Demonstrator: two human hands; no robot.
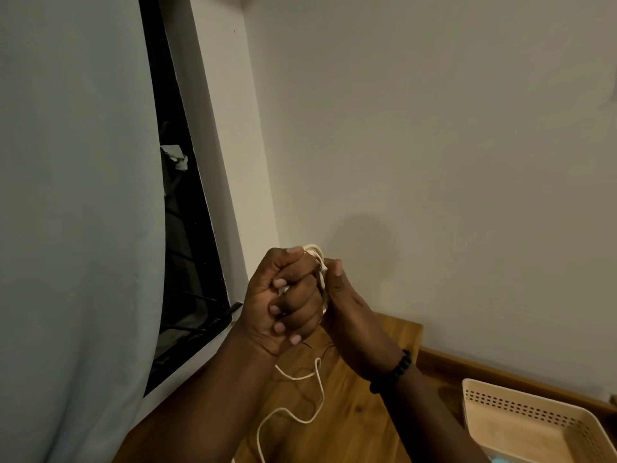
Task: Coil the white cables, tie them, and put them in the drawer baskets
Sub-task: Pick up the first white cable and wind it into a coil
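My left hand (283, 299) is closed in a fist around a bundle of white cable (319, 262), whose loops show between both hands at chest height. My right hand (347, 305), with a black bead bracelet on its wrist, presses against the bundle from the right, thumb up on the loops. A loose length of the same white cable hangs down from my hands and curls over the wooden surface (350, 412) below. A beige perforated basket (521, 406) sits at the lower right, its inside mostly out of frame.
A pale curtain (76, 212) covers the left side, with a dark window (187, 245) and its bars behind it. A plain white wall fills the right. A thin dark wire lies on the wooden surface under my hands.
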